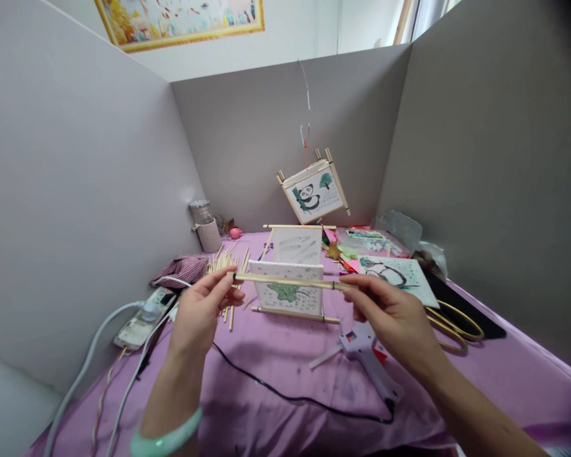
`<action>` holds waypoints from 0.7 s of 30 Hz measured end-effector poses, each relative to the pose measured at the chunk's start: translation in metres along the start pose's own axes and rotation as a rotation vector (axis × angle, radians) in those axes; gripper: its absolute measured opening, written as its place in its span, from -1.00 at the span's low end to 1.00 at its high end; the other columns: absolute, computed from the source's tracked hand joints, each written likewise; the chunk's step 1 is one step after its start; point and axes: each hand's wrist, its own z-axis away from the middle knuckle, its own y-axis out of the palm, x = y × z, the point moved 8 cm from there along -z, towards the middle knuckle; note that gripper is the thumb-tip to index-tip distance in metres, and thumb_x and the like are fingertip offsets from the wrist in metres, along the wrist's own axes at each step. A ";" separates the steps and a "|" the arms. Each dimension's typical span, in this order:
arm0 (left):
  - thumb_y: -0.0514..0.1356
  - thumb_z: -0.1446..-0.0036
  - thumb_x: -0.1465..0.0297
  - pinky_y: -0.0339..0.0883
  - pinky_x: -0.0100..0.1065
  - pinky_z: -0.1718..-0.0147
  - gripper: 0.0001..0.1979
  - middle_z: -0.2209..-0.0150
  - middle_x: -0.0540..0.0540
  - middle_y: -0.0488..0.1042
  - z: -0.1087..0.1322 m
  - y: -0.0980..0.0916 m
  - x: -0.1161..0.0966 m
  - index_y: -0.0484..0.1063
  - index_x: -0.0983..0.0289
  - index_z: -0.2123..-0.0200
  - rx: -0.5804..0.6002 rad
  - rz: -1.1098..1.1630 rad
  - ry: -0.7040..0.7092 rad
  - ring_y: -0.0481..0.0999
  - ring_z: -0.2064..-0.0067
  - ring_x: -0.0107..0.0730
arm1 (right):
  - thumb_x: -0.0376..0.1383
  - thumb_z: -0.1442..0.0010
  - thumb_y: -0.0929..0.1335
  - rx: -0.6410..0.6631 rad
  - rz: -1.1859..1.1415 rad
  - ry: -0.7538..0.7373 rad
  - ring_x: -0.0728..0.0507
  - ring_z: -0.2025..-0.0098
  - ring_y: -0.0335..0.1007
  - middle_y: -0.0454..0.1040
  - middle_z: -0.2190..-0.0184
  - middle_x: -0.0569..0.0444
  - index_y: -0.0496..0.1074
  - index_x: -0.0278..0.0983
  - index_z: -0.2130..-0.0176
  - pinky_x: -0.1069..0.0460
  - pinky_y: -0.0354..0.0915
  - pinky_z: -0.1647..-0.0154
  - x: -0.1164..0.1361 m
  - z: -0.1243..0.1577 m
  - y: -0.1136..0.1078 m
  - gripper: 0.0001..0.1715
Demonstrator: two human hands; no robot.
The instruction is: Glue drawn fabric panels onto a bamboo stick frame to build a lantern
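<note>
A thin wooden stick (285,280) with dark bands near its ends stretches level between my hands. My left hand (214,295) pinches one end of it, and my right hand (380,304) pinches the other. Right behind the stick stands a small lantern-like frame (297,244) of sticks and white panels, one with a green leaf drawing. Whether the stick touches this frame, I cannot tell. Below my right hand a pale purple hot glue gun (368,358) lies on the cloth, a glue stick poking out of its rear or side.
A finished-looking panda lantern (314,190) hangs from a wire at the back. Loose sticks (228,270) and a power strip (145,317) lie left. A panda-painted panel (397,279) and gold-handled scissors (457,327) lie right. A black cord (285,397) crosses the purple cloth (252,425). Grey partitions surround the table.
</note>
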 end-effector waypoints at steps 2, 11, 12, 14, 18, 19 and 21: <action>0.38 0.14 0.28 0.34 -0.50 0.54 -0.58 0.48 0.01 0.47 -0.017 0.004 -0.008 0.50 0.36 0.18 0.020 -0.015 0.038 0.43 0.50 -0.53 | -0.12 -0.17 0.35 -0.021 -0.022 -0.013 0.00 0.55 0.29 0.39 0.57 0.16 0.49 -0.25 0.16 0.09 0.25 0.51 0.005 -0.012 0.002 -0.69; 0.38 0.19 0.31 0.29 -0.49 0.58 -0.60 0.44 0.06 0.45 -0.052 0.018 -0.007 0.53 0.40 0.24 0.083 -0.045 0.036 0.41 0.48 -0.51 | -0.09 -0.16 0.35 -0.029 -0.064 -0.013 -0.01 0.57 0.29 0.39 0.55 0.12 0.49 -0.31 0.15 0.07 0.27 0.54 -0.004 -0.040 0.008 -0.62; 0.39 0.19 0.31 0.30 -0.49 0.58 -0.59 0.43 0.07 0.46 -0.052 0.018 -0.006 0.53 0.40 0.24 0.092 -0.038 0.034 0.41 0.48 -0.50 | -0.09 -0.16 0.35 -0.026 -0.061 -0.016 -0.01 0.57 0.29 0.40 0.54 0.12 0.49 -0.31 0.15 0.07 0.27 0.53 -0.005 -0.040 0.008 -0.63; 0.39 0.20 0.32 0.31 -0.48 0.59 -0.60 0.41 0.07 0.46 -0.053 0.018 -0.005 0.53 0.40 0.24 0.101 -0.027 0.031 0.42 0.49 -0.51 | -0.10 -0.16 0.34 -0.025 -0.052 -0.018 0.00 0.56 0.30 0.40 0.53 0.13 0.49 -0.29 0.15 0.07 0.28 0.51 -0.006 -0.040 0.009 -0.64; 0.39 0.19 0.33 0.33 -0.49 0.58 -0.60 0.44 0.05 0.46 -0.054 0.017 -0.002 0.53 0.40 0.24 0.103 -0.016 0.016 0.42 0.49 -0.52 | -0.10 -0.16 0.34 -0.019 -0.051 -0.010 0.00 0.57 0.30 0.41 0.53 0.13 0.50 -0.29 0.17 0.08 0.27 0.52 -0.008 -0.040 0.010 -0.65; 0.39 0.19 0.33 0.33 -0.49 0.58 -0.60 0.44 0.05 0.46 -0.054 0.017 -0.002 0.53 0.40 0.24 0.106 -0.017 0.014 0.42 0.49 -0.52 | -0.10 -0.16 0.34 -0.015 -0.052 -0.009 0.00 0.57 0.30 0.41 0.53 0.13 0.50 -0.29 0.17 0.08 0.27 0.52 -0.008 -0.040 0.011 -0.65; 0.38 0.18 0.33 0.33 -0.49 0.58 -0.60 0.44 0.05 0.46 -0.055 0.017 -0.001 0.52 0.40 0.23 0.117 -0.019 0.013 0.42 0.48 -0.52 | -0.10 -0.16 0.34 -0.012 -0.051 -0.011 0.00 0.57 0.30 0.41 0.52 0.12 0.50 -0.29 0.17 0.07 0.27 0.52 -0.009 -0.041 0.011 -0.64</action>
